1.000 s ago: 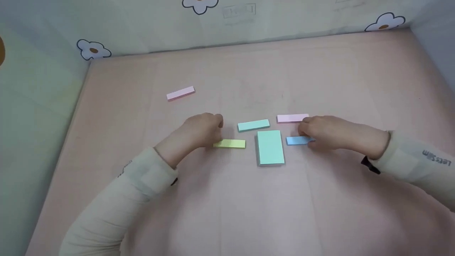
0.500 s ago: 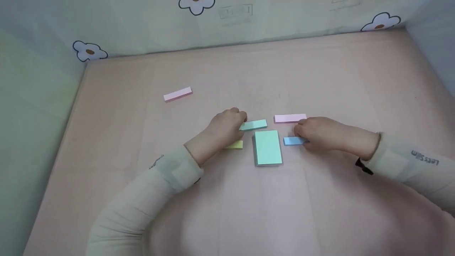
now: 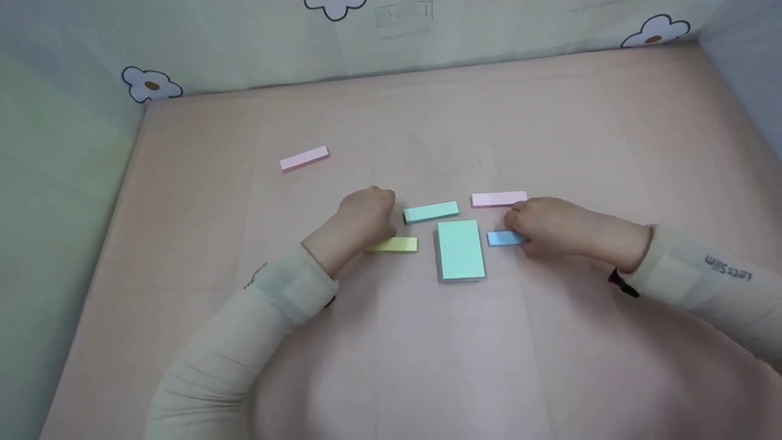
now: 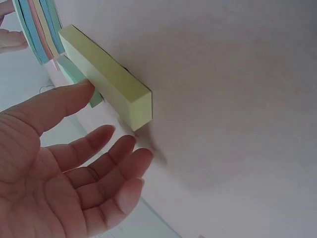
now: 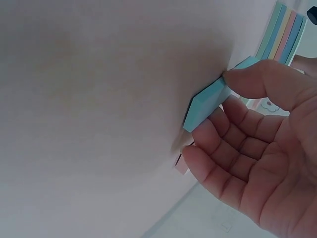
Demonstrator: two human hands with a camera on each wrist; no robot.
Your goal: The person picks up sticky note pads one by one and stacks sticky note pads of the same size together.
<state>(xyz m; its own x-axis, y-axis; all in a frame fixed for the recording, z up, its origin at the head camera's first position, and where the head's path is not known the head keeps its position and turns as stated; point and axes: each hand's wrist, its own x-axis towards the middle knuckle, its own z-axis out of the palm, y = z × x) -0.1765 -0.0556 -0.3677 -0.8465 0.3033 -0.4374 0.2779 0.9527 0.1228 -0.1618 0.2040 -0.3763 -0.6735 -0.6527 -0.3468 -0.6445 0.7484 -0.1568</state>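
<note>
My right hand (image 3: 553, 226) pinches the blue narrow sticky-note pad (image 5: 208, 101) between thumb and fingers, its right end hidden under the hand in the head view. My left hand (image 3: 365, 215) is beside the yellow narrow pad (image 3: 397, 245), fingers loosely bent and spread from the thumb. In the left wrist view the thumb overlaps the yellow pad's edge, but nothing is gripped. Between the hands lies a thick mint-topped sticky-note stack (image 3: 460, 250), layered in several colours at its side. Behind it sit a mint narrow pad (image 3: 431, 212) and a pink one (image 3: 498, 199).
Another pink narrow pad (image 3: 304, 159) lies slanted, farther back on the left. All rest on a pale pink cloth surface (image 3: 452, 360). A light wall with printed flowers (image 3: 153, 85) borders the back and left sides.
My left hand moved right to the mint narrow pad, then back left to beside the yellow one. My right hand stays at the blue pad. The pads look unmoved.
</note>
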